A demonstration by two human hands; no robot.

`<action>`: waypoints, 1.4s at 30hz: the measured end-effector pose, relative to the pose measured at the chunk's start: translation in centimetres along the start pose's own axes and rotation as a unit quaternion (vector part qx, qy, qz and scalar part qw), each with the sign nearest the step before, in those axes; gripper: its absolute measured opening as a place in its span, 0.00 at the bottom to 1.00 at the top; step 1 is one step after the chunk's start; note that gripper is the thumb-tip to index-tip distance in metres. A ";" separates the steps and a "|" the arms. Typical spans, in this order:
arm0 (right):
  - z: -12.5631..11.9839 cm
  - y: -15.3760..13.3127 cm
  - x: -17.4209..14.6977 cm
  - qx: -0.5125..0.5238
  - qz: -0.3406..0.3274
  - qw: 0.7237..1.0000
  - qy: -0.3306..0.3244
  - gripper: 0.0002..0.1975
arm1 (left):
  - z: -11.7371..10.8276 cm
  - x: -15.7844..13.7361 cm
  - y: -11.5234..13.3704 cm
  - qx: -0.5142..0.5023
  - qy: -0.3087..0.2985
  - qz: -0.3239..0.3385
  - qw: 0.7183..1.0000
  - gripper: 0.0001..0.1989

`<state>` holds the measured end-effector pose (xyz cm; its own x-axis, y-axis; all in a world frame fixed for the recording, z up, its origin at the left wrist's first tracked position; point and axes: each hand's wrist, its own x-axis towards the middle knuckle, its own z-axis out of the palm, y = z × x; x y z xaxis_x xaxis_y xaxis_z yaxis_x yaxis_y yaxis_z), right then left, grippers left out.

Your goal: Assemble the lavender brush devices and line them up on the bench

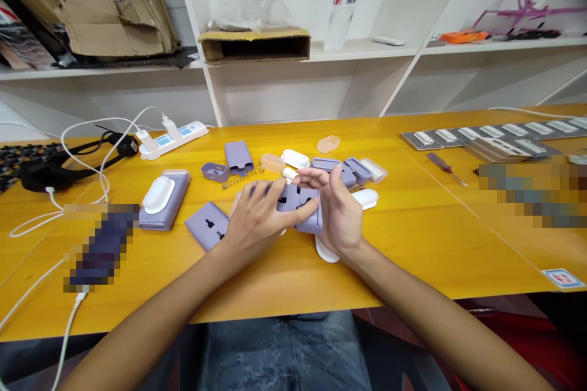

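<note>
A light-purple plastic shell [314, 223] with dark cut-outs is between my two hands, above the table. My left hand [257, 214] is over its left side, fingers curved across the far edge and thumb pressed on its face. My right hand [342, 211] cups its right end, fingers curled behind and thumb raised. A white oval piece [327, 250] lies beneath the right hand. Another purple panel with dark slots [208, 224] rests beside the left hand. Behind the hands are a purple sleeve [238, 157], a coil spring [233, 181] and white oval parts [295, 159].
To the left, a purple case topped with a white oval piece [158, 195] lies near a blurred-out phone-like object [103, 247] and white cables. A power strip [177, 139] stands behind. At right are a screwdriver [446, 168] and a grey rack of white parts [479, 134]. Shelves rise behind.
</note>
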<state>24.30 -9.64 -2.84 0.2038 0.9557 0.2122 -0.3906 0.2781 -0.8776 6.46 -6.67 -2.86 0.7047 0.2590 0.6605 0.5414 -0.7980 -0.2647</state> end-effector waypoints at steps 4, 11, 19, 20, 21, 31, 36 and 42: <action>-0.3 0.2 -0.8 -0.083 -0.086 0.990 -0.076 0.26 | -0.2 -0.2 -0.6 -0.015 -0.003 -0.044 0.999 0.26; -0.4 -0.4 -1.0 -0.148 -0.072 0.975 -0.147 0.40 | -0.1 -0.7 -2.0 -0.019 0.002 -0.075 0.997 0.28; -1.0 -1.1 -0.7 -0.113 -0.094 0.967 -0.208 0.39 | -0.3 -0.8 -2.0 -0.068 -0.014 -0.102 0.992 0.49; -1.1 -1.3 -0.7 -0.117 -0.108 0.963 -0.216 0.39 | -0.5 -0.8 -1.9 -0.085 -0.016 -0.107 0.990 0.48; -1.1 -1.5 -0.7 -0.125 -0.120 0.959 -0.224 0.39 | -0.8 -0.7 -1.7 -0.108 -0.016 -0.113 0.988 0.47; -1.8 -4.9 -1.4 -0.221 -0.123 0.933 -0.256 0.42 | -2.6 0.2 1.8 -0.284 0.051 -0.143 0.947 0.53; -2.4 -5.4 -1.1 -0.170 -0.057 0.954 -0.242 0.37 | -3.3 0.0 3.7 -0.355 -0.018 -0.181 0.917 0.52; -2.0 -5.5 -0.7 -0.181 -0.084 0.946 -0.255 0.34 | -3.0 0.3 4.1 -0.413 0.000 -0.241 0.878 0.66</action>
<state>28.11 -12.02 0.97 -0.2605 0.8488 0.4601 -0.0387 0.4670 -0.8834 7.46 -11.48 -1.64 0.4855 0.6751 0.5554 0.2591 -0.7179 0.6461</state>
